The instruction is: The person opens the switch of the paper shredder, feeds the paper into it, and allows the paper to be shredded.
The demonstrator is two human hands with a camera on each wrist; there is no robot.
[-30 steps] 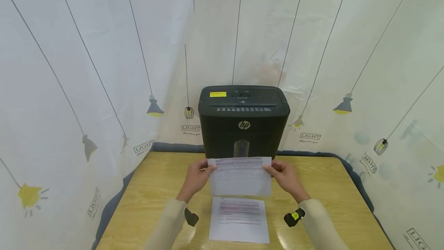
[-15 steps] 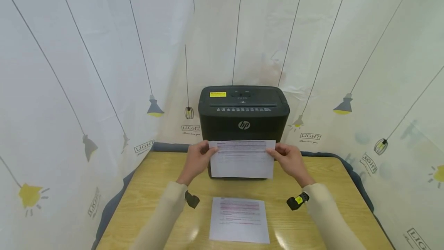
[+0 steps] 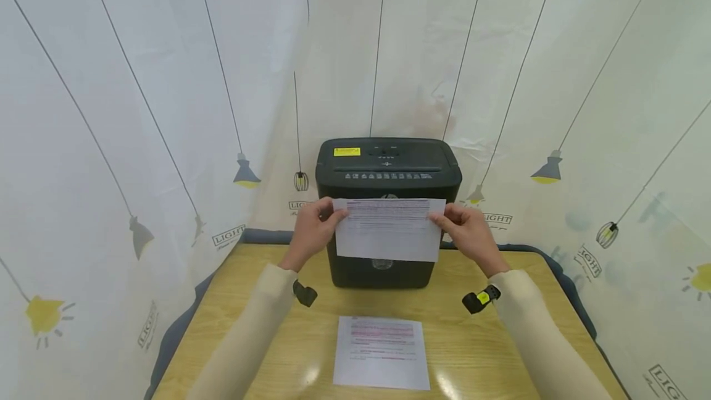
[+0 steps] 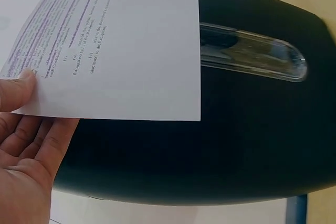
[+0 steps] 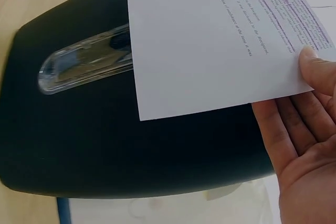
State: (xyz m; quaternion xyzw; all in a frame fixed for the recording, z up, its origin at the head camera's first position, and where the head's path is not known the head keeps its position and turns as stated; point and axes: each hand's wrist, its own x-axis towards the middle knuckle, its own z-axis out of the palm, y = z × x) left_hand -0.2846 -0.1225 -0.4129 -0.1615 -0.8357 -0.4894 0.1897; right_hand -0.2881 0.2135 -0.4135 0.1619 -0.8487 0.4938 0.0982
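Both hands hold up a printed sheet of paper [image 3: 387,236] in front of a black HP paper shredder [image 3: 383,273]. My left hand [image 3: 312,230] pinches its left edge near the top, thumb on the printed side and fingers behind. On the opposite edge, my right hand [image 3: 469,234] grips in the same way. Purple marking runs over the upper lines of text, as both wrist views show. The sheet hides most of the HP logo and part of the clear window [image 4: 252,53] on the shredder's front. Its top edge hangs below the shredder's top panel [image 3: 386,162].
A second printed sheet [image 3: 381,375] with red marking lies on the wooden table [image 3: 250,338], nearer to me. Behind the shredder hangs a white curtain [image 3: 344,48] with printed lamps. A yellow label [image 3: 347,152] sits on the shredder's top left.
Both hands have raised the sheet from low over the table, just above the second sheet, to the upper front of the shredder. The grip is unchanged, and the second sheet stays put.
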